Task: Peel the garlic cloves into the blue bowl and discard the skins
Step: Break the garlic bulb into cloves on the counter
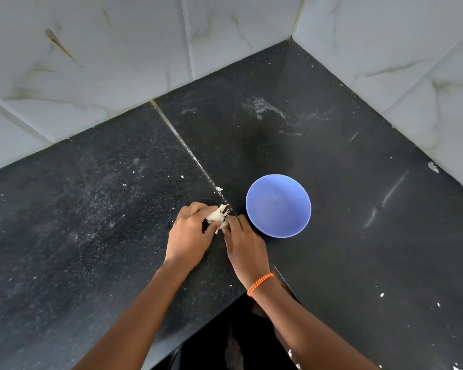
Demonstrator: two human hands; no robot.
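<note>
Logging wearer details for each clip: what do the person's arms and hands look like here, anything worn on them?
Both forearms are bare, with no sleeves in view, and neither the left hand nor the right hand is gloved. The only thing worn is a braided orange cord bracelet on the right wrist. No rings or watch show.

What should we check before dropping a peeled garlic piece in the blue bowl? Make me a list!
1. Blue bowl upright and open, right beside the hands: ok.
2. Bowl has room: ok, looks empty.
3. Garlic held by left hand and right hand: ok.
4. Clove fully peeled: cannot tell, fingers hide it.
5. Skins cleared off the counter: not ok, white flakes lie about.
</note>
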